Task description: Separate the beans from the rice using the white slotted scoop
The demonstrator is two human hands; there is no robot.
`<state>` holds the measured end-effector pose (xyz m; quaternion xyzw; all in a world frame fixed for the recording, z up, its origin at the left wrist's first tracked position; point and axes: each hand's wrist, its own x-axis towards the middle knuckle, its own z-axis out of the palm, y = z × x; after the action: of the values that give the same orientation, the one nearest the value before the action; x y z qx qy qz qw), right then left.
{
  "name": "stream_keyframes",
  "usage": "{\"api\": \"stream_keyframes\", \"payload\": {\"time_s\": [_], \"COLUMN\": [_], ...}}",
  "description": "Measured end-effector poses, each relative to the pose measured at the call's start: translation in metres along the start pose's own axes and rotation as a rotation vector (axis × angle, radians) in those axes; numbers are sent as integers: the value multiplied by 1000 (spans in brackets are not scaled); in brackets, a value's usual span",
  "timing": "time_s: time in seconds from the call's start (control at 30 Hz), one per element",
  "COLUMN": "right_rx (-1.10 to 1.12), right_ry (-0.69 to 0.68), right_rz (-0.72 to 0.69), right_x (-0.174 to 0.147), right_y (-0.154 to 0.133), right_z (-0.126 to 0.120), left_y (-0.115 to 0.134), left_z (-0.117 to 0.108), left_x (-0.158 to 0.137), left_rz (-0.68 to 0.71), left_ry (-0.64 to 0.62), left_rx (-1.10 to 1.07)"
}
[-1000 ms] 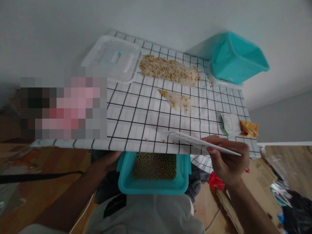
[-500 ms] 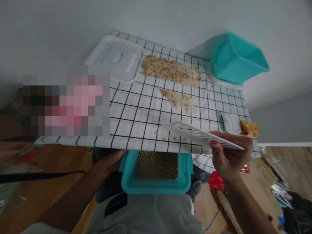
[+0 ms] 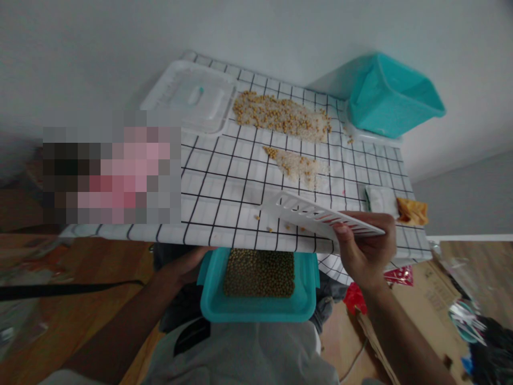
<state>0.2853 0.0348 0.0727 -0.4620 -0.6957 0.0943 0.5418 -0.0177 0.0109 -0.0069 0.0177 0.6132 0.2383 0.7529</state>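
My right hand (image 3: 366, 248) grips a white slotted plastic plate (image 3: 288, 211) by its right end, thumb on the near side. The plate is tilted on edge over the table's front part, near a few loose yellow beans (image 3: 270, 230). Below the table edge, close to my body, is a teal plastic container (image 3: 256, 310) with many small greenish beans (image 3: 258, 272) inside. At its left wall is my left hand (image 3: 194, 262), its fingers hidden by the table edge and the container. Farther back lie a small patch (image 3: 300, 167) and a larger patch (image 3: 280, 115) of mixed yellow beans and pale grains.
A checked cloth (image 3: 216, 187) covers the table. A clear lid (image 3: 196, 96) lies at the back left; a teal bin (image 3: 395, 99) stands at the back right. A white packet (image 3: 380, 200) and an orange wrapper (image 3: 412, 211) lie at the right. A blurred-out area covers the left.
My right hand has moved a little left with the slotted plate, which now turns more of its slotted face toward me. My left hand and the teal container stay nearly the same.
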Motion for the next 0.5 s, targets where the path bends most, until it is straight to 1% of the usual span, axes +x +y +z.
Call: {"api": "stream_keyframes", "payload": {"time_s": [0.1,0.17,0.3,0.37,0.4,0.47,0.5], "right_rx": [22,84,390,508,529,511,483], "right_ry": [-20,-59,-220,-294,-316,-305,-267], "right_rz": [39,63,116,102,92,83,90], "right_x": [-1,-5,-18,-23,-25,-26,-25], "right_y": [-8,-13,-25,-29,-30,-30,-29], "right_z": [6,9,9,4,1,-7,-12], "left_y": [-4,-5,-5,-5,-5,-6,-6], "left_z": [-3,-5,-7,-8,-8,-10,-10], "left_x": [5,8,13,14,15,16,16], "left_rz": [-12,-9,-4,-10,-17,-43,-59], "left_ry": [8,0,-26,-47,-50,-44,-31], "left_rx": [33,44,53,58,62,65,59]}}
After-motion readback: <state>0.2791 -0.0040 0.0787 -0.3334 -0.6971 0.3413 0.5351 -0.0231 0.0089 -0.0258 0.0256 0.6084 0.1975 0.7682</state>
